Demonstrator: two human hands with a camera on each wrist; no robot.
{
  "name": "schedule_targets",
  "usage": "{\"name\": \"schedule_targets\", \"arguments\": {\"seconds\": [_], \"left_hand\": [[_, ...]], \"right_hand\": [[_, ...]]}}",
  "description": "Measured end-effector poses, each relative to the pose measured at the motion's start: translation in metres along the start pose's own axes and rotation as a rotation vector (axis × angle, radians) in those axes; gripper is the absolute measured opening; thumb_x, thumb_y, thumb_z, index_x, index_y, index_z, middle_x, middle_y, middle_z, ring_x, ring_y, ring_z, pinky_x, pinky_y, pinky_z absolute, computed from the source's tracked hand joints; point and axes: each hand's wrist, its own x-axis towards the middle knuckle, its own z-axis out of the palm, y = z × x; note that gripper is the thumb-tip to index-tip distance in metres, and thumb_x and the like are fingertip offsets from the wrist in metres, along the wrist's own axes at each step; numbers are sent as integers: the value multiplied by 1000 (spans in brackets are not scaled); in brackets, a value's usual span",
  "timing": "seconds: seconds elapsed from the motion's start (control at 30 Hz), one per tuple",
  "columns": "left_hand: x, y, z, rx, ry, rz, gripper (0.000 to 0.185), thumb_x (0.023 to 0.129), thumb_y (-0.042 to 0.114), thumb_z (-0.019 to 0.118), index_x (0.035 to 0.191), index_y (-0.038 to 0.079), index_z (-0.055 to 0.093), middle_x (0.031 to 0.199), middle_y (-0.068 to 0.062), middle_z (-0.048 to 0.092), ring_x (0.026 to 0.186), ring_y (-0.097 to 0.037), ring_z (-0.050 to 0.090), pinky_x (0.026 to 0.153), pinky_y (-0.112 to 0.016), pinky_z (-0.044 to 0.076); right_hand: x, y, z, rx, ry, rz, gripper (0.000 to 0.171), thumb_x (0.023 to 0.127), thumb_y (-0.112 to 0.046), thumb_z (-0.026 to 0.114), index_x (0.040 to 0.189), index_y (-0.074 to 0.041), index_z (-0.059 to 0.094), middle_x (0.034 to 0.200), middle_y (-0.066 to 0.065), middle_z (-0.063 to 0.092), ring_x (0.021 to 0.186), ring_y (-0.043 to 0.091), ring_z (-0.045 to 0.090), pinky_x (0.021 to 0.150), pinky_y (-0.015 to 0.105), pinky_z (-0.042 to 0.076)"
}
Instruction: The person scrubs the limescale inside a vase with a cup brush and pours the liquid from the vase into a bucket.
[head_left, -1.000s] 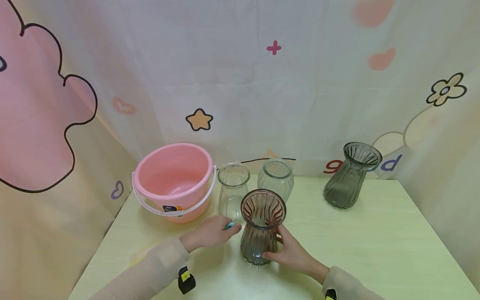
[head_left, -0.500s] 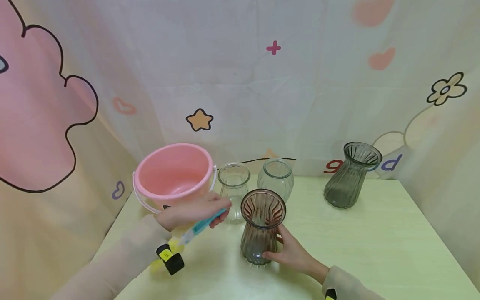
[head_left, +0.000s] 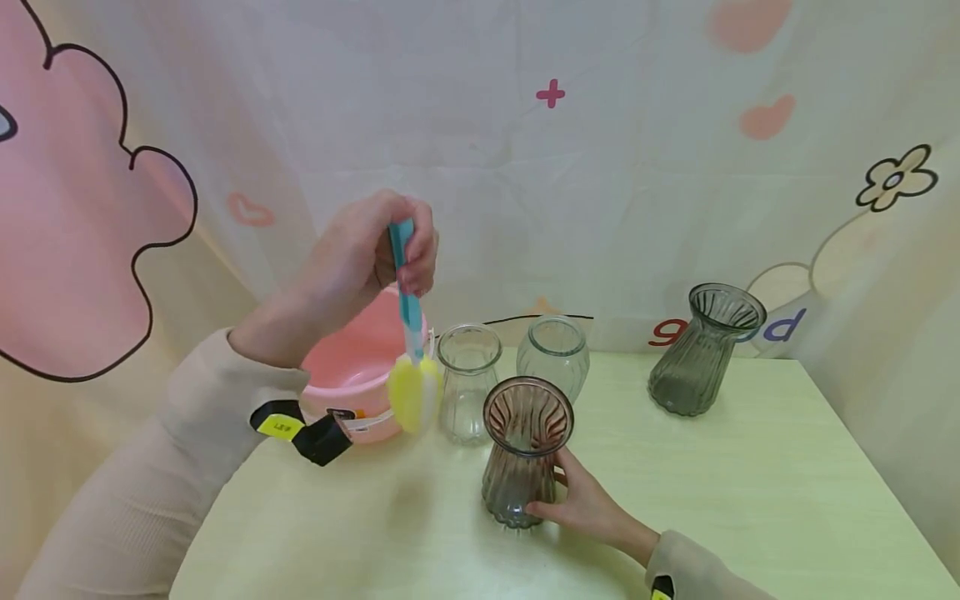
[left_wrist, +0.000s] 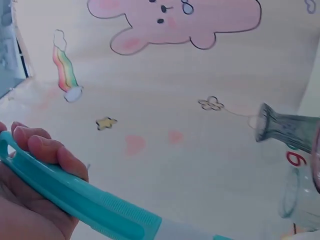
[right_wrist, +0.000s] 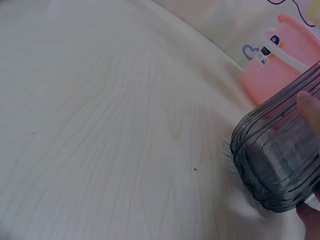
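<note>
With the teal-handled yellow sponge brush (head_left: pixel 410 350) gripped in the left hand (head_left: pixel 360 254) and the ribbed brown-tinted glass vase (head_left: pixel 525 454) held by the right hand (head_left: pixel 581 504) near the counter's (head_left: pixel 750 500) front edge, the vase could be tipped by an off-centre entry.

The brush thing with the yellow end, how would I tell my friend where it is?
Find the big round pink plastic bucket at the table's back left. Just in front of its right edge, the left hand holds up a long teal-handled brush with a yellow sponge head hanging down. It is the only thing in the air; the glass vases nearby all stand on the table.
</note>
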Motion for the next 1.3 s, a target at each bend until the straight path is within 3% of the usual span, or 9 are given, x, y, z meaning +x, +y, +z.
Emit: {"name": "schedule_targets", "arguments": {"seconds": [0.2, 0.37, 0.63, 0.9, 1.07, 1.3], "left_hand": [[13, 25, 13, -133, -30, 171, 37, 88, 14, 17, 57, 10, 37, 49, -2, 32, 47, -20, 28, 51, -33, 28], [25, 15, 28, -255, -86, 240, 41, 89, 15, 13, 57, 11, 38, 48, 1, 34, 45, -18, 28, 49, -33, 27], [34, -39, 46, -338, -105, 133, 37, 89, 14, 18, 57, 10, 38, 49, 0, 33, 46, -18, 30, 52, -30, 30], [33, -66, 56, -369, -158, 116, 36, 86, 13, 19, 56, 12, 37, 48, 2, 30, 45, -17, 26, 49, -29, 26], [31, -90, 63, -352, -127, 64, 37, 89, 13, 21, 56, 12, 37, 48, 2, 31, 45, -17, 27, 50, -28, 28], [17, -143, 77, -331, -71, -124, 35, 91, 14, 26, 58, 8, 35, 50, 2, 33, 46, -13, 31, 50, -27, 30]], "right_hand": [[1, 1, 1, -6, -4, 12, 93, 70, -21, 79, 143, -26, 22, 141, 3, 36, 127, 29, 39, 99, 51, 37], [1, 0, -1, -2, 1, 18, 91, 70, -21, 79, 141, -26, 24, 141, 2, 36, 127, 28, 39, 99, 50, 37], [-2, 3, 0, 14, -12, -12, 89, 71, -23, 78, 142, -23, 24, 142, 4, 35, 127, 30, 39, 98, 53, 37], [-3, 0, -2, 12, -5, -10, 88, 71, -22, 78, 141, -22, 25, 141, 3, 36, 127, 29, 39, 99, 52, 37], [-2, 2, -3, 5, -4, -39, 85, 73, -22, 77, 140, -18, 26, 139, 7, 38, 125, 32, 41, 96, 53, 39], [-2, 6, 0, -2, 14, -83, 84, 72, -23, 78, 139, -22, 28, 138, 3, 40, 124, 30, 41, 95, 50, 41]]}}
